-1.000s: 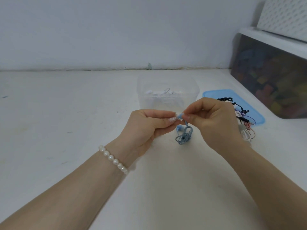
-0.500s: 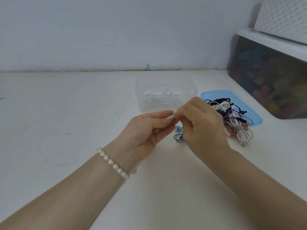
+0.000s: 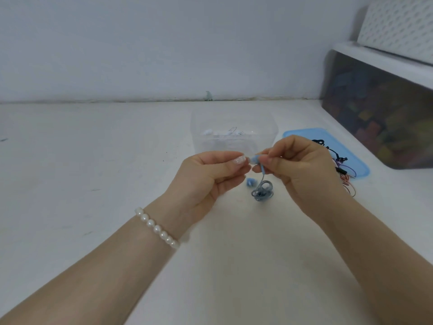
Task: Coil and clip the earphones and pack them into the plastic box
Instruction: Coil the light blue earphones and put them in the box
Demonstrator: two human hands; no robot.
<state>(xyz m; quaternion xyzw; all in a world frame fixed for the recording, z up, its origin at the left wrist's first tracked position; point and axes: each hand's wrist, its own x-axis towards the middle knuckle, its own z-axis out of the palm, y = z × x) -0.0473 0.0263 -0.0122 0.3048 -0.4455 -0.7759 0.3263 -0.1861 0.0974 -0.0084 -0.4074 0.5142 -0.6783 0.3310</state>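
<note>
Since half a second ago the right hand [image 3: 302,170] has shifted right, uncovering the blue earphones [image 3: 262,192]; its fingertips pinch the cord's top while the coil dangles; the left hand [image 3: 206,177] pinches alongside, before the clear plastic box [image 3: 199,146].

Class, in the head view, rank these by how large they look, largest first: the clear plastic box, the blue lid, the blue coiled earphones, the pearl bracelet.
1. clear plastic box
2. blue lid, partly hidden, so unsure against the box
3. pearl bracelet, nearer the camera
4. blue coiled earphones
</note>
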